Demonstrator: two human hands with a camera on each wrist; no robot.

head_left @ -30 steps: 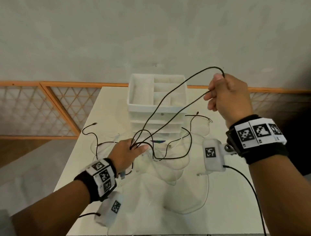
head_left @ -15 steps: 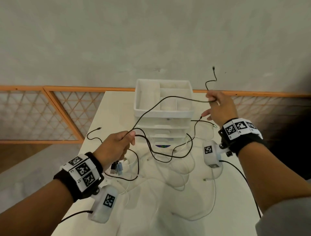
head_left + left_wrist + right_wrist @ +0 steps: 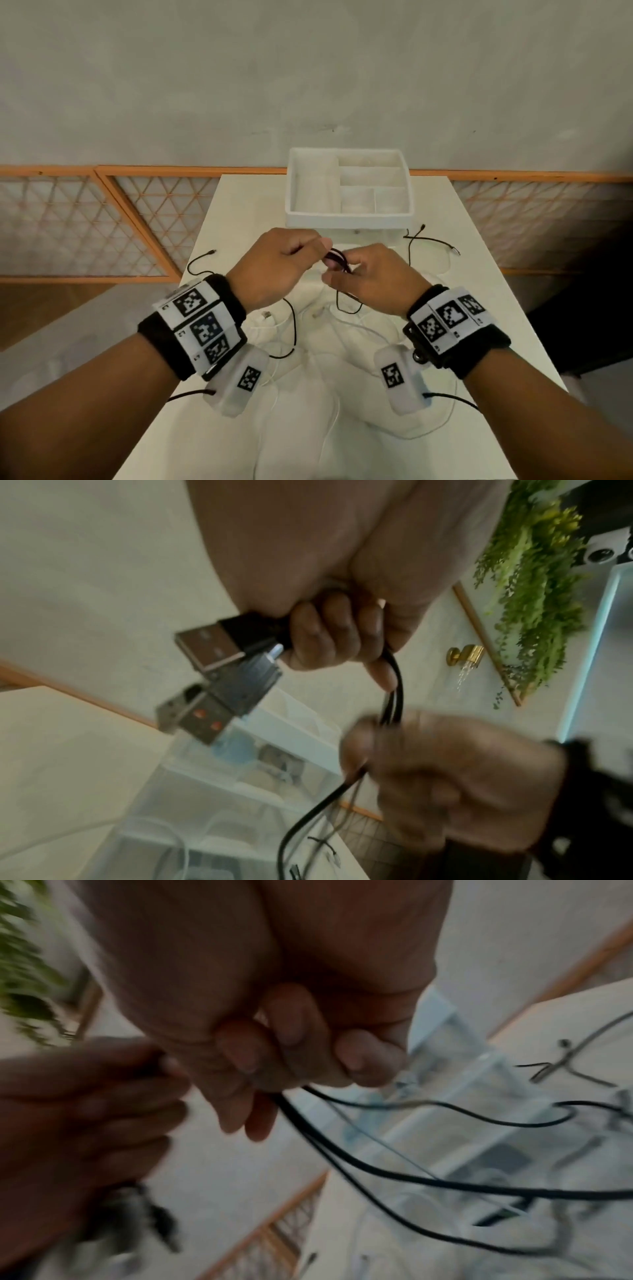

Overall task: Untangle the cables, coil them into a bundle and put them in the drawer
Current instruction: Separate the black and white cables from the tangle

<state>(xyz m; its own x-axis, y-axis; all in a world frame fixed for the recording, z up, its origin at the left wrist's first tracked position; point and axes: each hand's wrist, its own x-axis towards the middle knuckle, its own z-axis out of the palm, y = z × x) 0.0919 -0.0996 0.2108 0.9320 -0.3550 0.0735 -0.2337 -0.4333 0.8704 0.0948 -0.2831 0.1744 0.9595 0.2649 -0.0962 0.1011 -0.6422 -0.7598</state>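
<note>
- Black cables [image 3: 337, 261] now bunched between both hands, just in front of the drawer unit [image 3: 349, 192], above the white table [image 3: 239, 212]; a second ago stretched in one long loop from a raised right hand down to a low left one.
- Left hand [image 3: 274, 267] lifted off the tabletop since then, fingers curled round the plug ends; right hand [image 3: 373, 277] brought down and inward, pinching the same strands close beside it.
- Likely meaning: pulling apart finished for this stretch, gathering into a bundle begun; coil hardly formed, loose lengths trailing to the table, drawers apparently not yet opened.
- White cables [image 3: 342, 322] lying slack on the table beneath the wrists, untouched.
- Left wrist view only: USB plugs [image 3: 219, 664] jutting from the curled fingers [image 3: 329, 631], strands running down into the blurred right hand [image 3: 445, 777].
- Right wrist view only, and blurred: black strands [image 3: 411, 1175] leaving the pinch and sweeping across toward the clear drawer fronts [image 3: 462, 1096].
- Head view only: divided top tray, stray black ends at the right, orange lattice railing [image 3: 85, 222] behind.
</note>
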